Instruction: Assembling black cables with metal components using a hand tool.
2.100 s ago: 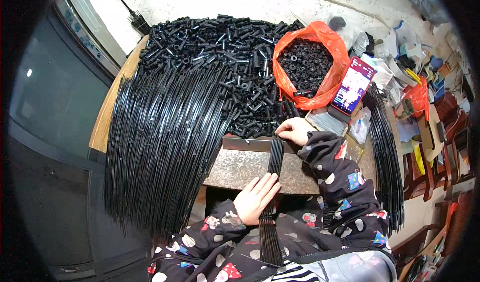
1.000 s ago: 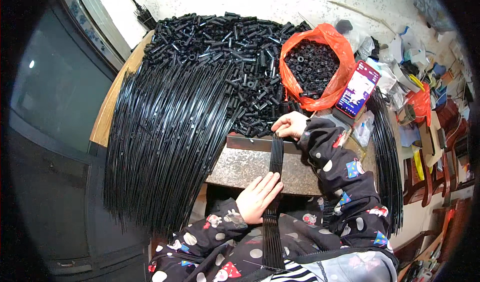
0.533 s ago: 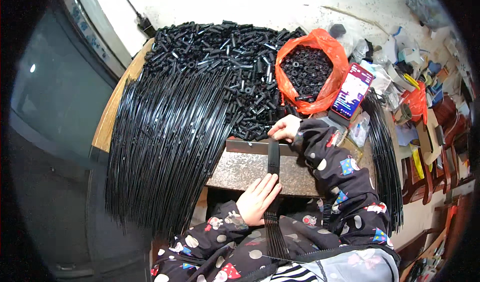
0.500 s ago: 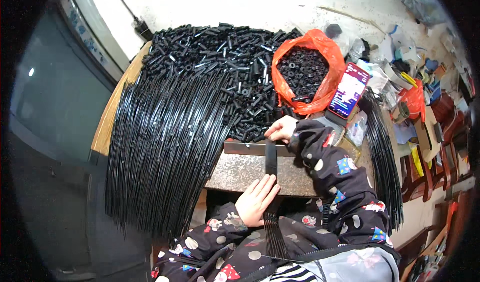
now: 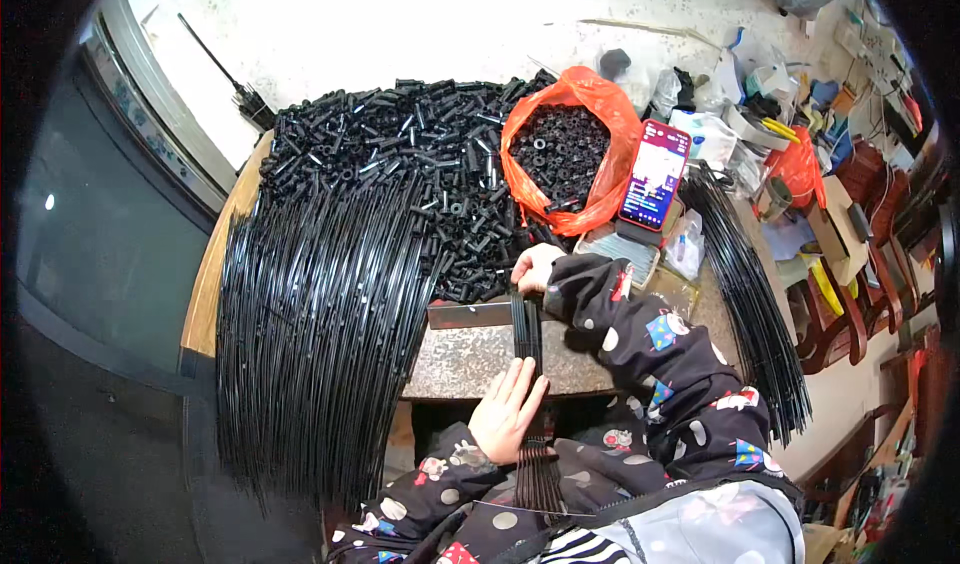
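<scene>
A flat row of thin black rods (image 5: 527, 339) runs from the metal bar down across the table edge and over my lap. My left hand (image 5: 506, 416) lies flat on this row at the front edge, fingers stretched out and close together. At the row's far end, my right hand (image 5: 539, 267) is closed, its thumb and fingertips pinched around the rod ends. What else may be between these fingertips is hidden. Beyond that hand spreads a heap of short black tubular parts (image 5: 390, 134).
A metal bar (image 5: 470, 314) crosses the worn tabletop (image 5: 460, 361). Long black rods (image 5: 310, 334) cover the left side, and another bundle (image 5: 745, 299) hangs at the right. An orange bag (image 5: 625, 124) holds small black rings. A phone (image 5: 657, 176) stands beside it. Clutter lies farther right.
The view has shifted, so the table's things sit a little lower or farther left. The rods at my right hand now show as separate lines, less tightly packed. Both hands keep their places on the row.
</scene>
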`<state>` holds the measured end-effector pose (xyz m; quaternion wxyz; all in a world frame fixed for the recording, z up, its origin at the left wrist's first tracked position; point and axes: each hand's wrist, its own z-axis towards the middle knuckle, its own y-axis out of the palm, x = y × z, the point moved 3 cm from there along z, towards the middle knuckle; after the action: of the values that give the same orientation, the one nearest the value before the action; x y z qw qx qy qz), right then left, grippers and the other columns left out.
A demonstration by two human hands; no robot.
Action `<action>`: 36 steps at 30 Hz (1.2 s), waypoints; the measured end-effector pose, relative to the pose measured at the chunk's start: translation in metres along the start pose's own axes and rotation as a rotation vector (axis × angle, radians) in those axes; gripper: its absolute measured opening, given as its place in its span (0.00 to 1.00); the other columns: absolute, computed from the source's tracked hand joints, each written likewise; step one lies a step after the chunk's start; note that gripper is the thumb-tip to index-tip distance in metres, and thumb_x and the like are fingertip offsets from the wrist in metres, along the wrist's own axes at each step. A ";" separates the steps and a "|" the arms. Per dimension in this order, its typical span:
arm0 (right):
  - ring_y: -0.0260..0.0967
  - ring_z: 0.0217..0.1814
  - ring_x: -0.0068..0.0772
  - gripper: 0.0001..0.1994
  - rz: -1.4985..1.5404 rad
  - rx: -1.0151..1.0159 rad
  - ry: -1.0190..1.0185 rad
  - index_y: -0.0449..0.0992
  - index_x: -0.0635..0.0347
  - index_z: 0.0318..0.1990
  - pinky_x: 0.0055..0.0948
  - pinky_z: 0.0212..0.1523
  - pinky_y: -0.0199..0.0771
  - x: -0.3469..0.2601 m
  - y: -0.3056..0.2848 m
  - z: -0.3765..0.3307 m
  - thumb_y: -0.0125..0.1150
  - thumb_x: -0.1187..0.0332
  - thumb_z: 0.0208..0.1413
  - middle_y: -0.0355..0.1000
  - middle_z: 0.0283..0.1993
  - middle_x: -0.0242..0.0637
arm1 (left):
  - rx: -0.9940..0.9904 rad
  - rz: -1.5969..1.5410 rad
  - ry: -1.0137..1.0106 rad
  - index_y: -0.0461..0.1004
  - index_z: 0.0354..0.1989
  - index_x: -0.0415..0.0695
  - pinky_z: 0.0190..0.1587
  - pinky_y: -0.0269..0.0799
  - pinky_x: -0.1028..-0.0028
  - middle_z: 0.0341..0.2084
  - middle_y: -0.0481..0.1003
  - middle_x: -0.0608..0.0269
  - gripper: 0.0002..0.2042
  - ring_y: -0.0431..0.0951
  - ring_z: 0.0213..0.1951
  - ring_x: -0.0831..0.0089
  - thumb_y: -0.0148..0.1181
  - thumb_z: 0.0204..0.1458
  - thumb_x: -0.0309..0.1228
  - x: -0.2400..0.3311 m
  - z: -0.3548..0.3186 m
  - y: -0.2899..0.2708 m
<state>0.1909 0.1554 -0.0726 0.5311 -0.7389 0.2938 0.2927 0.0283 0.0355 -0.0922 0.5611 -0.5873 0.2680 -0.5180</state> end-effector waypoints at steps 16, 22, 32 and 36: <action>0.63 0.26 0.30 0.08 -0.104 0.546 -0.169 0.69 0.63 0.26 0.24 0.28 0.62 0.002 -0.026 -0.074 0.51 0.68 0.36 0.66 0.23 0.38 | -0.091 -0.034 0.054 0.50 0.46 0.36 0.49 0.43 0.64 0.48 0.46 0.45 0.40 0.46 0.50 0.54 0.55 0.24 0.49 0.007 0.011 -0.009; 0.57 0.32 0.38 0.13 -0.268 0.478 -0.158 0.67 0.61 0.27 0.29 0.34 0.58 0.004 -0.003 -0.064 0.54 0.67 0.28 0.62 0.27 0.39 | -0.084 -0.017 0.065 0.51 0.46 0.35 0.49 0.44 0.64 0.47 0.47 0.44 0.38 0.47 0.50 0.54 0.54 0.26 0.48 0.010 0.014 -0.009; 0.55 0.33 0.40 0.18 -0.445 0.650 0.053 0.58 0.62 0.30 0.32 0.31 0.60 -0.014 0.027 -0.079 0.53 0.69 0.25 0.55 0.29 0.41 | -0.055 0.032 0.052 0.52 0.45 0.35 0.49 0.44 0.64 0.47 0.47 0.45 0.39 0.47 0.50 0.53 0.50 0.27 0.53 0.008 0.011 -0.006; 0.62 0.29 0.41 0.16 -0.406 0.574 0.197 0.59 0.64 0.27 0.33 0.28 0.64 -0.021 0.028 -0.083 0.51 0.65 0.29 0.62 0.25 0.44 | -0.043 0.031 0.045 0.49 0.47 0.35 0.49 0.44 0.64 0.47 0.47 0.44 0.40 0.46 0.50 0.53 0.52 0.26 0.51 0.006 0.012 -0.008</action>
<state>0.1663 0.0712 -0.0520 0.7334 -0.6275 0.2611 0.0143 0.0391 0.0365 -0.0810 0.5500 -0.5833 0.3006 -0.5166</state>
